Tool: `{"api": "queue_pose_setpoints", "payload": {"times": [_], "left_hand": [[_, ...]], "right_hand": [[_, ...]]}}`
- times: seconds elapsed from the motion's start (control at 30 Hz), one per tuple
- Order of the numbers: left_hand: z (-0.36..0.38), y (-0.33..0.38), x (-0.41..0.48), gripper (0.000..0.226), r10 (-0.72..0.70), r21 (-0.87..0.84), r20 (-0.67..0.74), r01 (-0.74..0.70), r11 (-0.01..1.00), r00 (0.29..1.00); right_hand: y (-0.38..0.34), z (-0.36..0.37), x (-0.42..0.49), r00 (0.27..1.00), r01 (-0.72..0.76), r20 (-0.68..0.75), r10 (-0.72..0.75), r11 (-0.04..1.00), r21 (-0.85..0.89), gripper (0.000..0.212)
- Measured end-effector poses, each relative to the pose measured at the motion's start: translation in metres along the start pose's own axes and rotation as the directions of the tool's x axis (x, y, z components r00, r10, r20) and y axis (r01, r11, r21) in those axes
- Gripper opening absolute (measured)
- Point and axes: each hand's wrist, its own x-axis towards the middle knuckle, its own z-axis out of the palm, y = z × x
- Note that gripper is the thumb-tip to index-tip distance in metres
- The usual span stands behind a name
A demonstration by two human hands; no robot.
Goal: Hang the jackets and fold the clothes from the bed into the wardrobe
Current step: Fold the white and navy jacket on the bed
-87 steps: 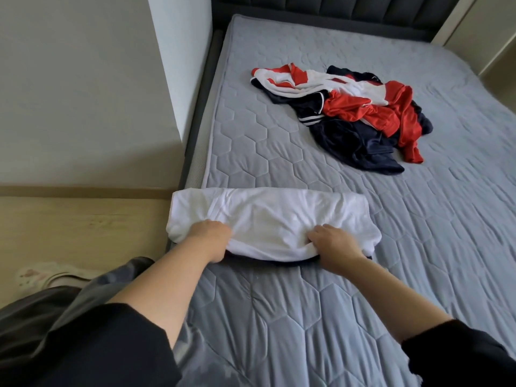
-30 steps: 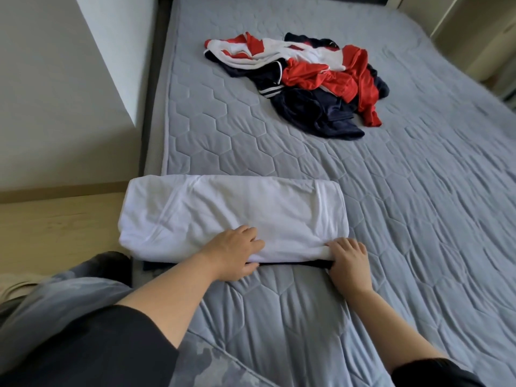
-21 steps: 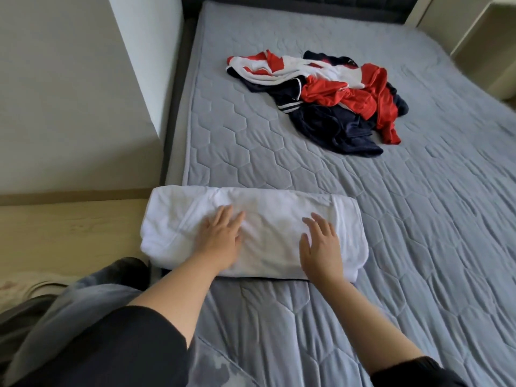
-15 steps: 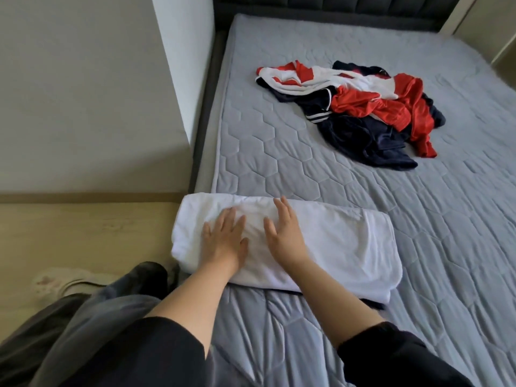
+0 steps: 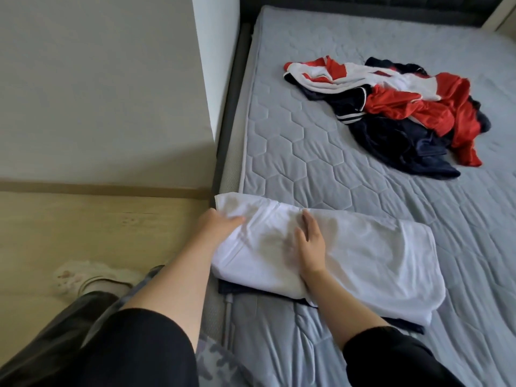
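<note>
A folded white garment lies across the near left corner of the grey quilted bed, with a dark garment's edge showing beneath it. My left hand grips its left end, fingers tucked into the cloth. My right hand lies flat on its middle, fingers straight. A heap of red, white and navy clothes sits further up the bed, apart from both hands.
A grey wall and its white corner stand left of the bed. Pale wooden floor runs below it, where my socked foot shows. The dark headboard closes the far end.
My left hand moved from lying flat on the white garment to its left end and took hold of it. My right hand stayed flat near the middle. The view shifted left.
</note>
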Motion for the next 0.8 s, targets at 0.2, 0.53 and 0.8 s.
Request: {"api": "queue_pose_setpoints", "payload": {"times": [0.2,0.53,0.8], "left_hand": [[-0.014,-0.003,0.001,0.097,-0.149,0.169,0.273,0.105,0.980,0.950],[-0.009,0.016,-0.020,0.075,-0.021,-0.127,0.436,0.085,0.988,0.900],[-0.003,0.009,-0.024,0.055,-0.051,-0.236,0.354,0.142,0.961,0.934]], "right_hand": [[0.003,0.001,0.007,0.999,-0.033,-0.040,0.036,0.996,0.082,0.043],[-0.003,-0.006,0.013,0.993,-0.097,-0.040,0.107,0.973,0.209,0.034],[-0.011,-0.011,0.001,0.987,-0.126,-0.077,0.143,0.974,0.190,0.036]]}}
